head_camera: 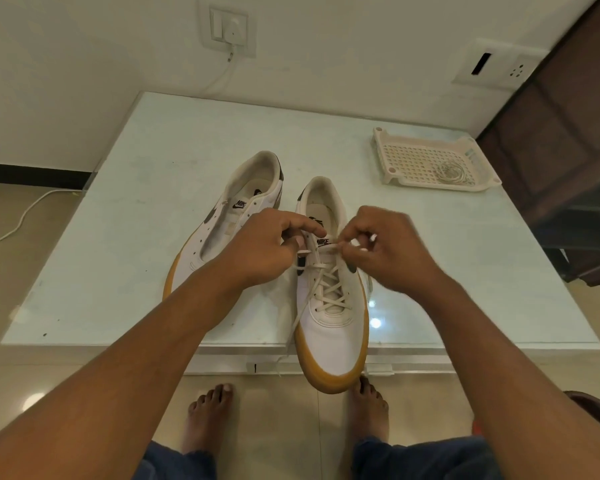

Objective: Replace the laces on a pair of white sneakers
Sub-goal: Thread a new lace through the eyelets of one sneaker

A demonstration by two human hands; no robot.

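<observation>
While both hands work at its top eyelets, the laced sneaker (333,337) lies toe toward the person on the pale glass-topped table (146,237), and its gum-soled toe juts out past the near edge. Just to its left, the unlaced sneaker (187,258) lies angled, wholly on the table, partly crossed by the left forearm. Bare tabletop stretches wide to the left of this pair, and also to the right, between the shoes and the perforated tray (426,161) near the far right corner.

The left hand (260,251) sits over the gap between the two shoes, fingers curled, thumb and forefinger pinching the lace (329,285) at the laced sneaker's left side by the tongue. The right hand (388,251) is clenched over the shoe's right flank, fingertips nipping the same lace just beside the tongue label. One loose end trails down past the table's near edge. A coiled spare lace (451,173) rests in the tray's right half.
</observation>
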